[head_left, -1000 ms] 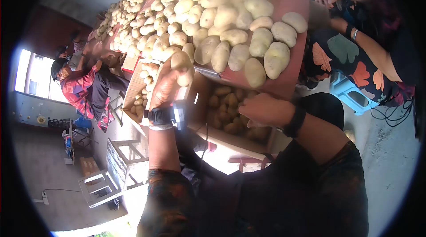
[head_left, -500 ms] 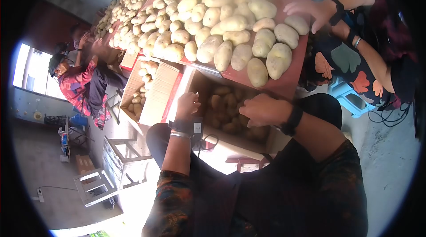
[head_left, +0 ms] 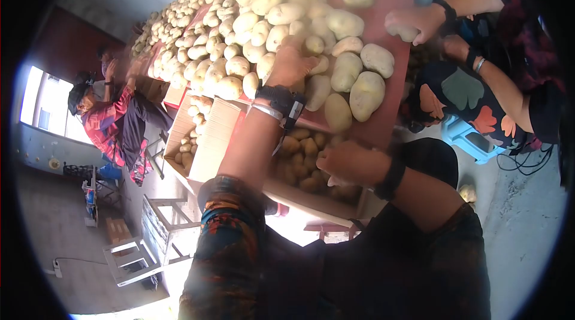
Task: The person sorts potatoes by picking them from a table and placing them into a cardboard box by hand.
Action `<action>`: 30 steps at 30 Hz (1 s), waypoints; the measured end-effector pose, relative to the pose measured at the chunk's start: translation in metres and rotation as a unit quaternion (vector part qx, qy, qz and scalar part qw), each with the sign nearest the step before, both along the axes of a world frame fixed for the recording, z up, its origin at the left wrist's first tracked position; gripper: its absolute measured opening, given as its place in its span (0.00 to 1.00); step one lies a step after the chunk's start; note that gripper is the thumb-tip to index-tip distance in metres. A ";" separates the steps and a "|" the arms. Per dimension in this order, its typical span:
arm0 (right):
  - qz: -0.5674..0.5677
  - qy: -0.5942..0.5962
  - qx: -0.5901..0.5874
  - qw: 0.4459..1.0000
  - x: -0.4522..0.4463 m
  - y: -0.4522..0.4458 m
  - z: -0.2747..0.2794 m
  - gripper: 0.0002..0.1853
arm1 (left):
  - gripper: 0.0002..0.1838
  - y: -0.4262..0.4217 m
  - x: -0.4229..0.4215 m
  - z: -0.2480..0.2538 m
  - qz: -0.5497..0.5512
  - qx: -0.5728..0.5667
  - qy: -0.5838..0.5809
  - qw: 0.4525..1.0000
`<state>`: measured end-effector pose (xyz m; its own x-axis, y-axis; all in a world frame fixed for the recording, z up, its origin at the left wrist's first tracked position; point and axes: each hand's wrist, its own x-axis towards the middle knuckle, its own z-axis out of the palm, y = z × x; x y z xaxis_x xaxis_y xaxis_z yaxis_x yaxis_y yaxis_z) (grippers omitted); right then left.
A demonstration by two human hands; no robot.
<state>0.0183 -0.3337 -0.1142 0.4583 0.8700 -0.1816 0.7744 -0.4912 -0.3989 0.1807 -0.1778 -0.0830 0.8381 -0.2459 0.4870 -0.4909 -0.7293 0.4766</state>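
Observation:
My left hand (head_left: 291,67) reaches over the heap of potatoes (head_left: 245,23) on the red tabletop (head_left: 383,5). Its thumb is spread to the right beside a potato; the other fingertips are blurred among the potatoes. Below, my right hand (head_left: 349,164) hangs over the open cardboard box (head_left: 308,200), fingers curled in. Whatever those fingers may hold is hidden. Smaller potatoes (head_left: 297,155) fill part of that box. Several large potatoes (head_left: 367,95) lie at the table's near edge, just above my right hand.
On the right, a co-worker's hand (head_left: 416,23) holds a potato at the table edge, near a blue stool (head_left: 470,134). A second cardboard box (head_left: 212,140) with potatoes stands to the left. Farther left are a seated person (head_left: 114,116) and a wooden frame (head_left: 159,230).
My left hand has moved up from the box's left edge onto the potato heap. My right hand stays over the box. The co-worker's hand has closed on a potato.

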 end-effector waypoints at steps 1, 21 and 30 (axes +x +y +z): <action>-0.002 0.000 0.000 1.000 0.000 -0.001 -0.001 0.17 | 0.28 -0.004 0.005 0.000 0.001 0.026 0.045 0.999; 0.023 -0.041 0.059 0.997 -0.003 0.012 -0.015 0.14 | 0.17 0.144 -0.175 -0.102 0.207 -0.434 0.530 0.698; 0.034 -0.003 -0.004 0.999 0.001 0.011 -0.001 0.18 | 0.13 0.139 -0.186 -0.115 0.213 -0.486 0.479 0.699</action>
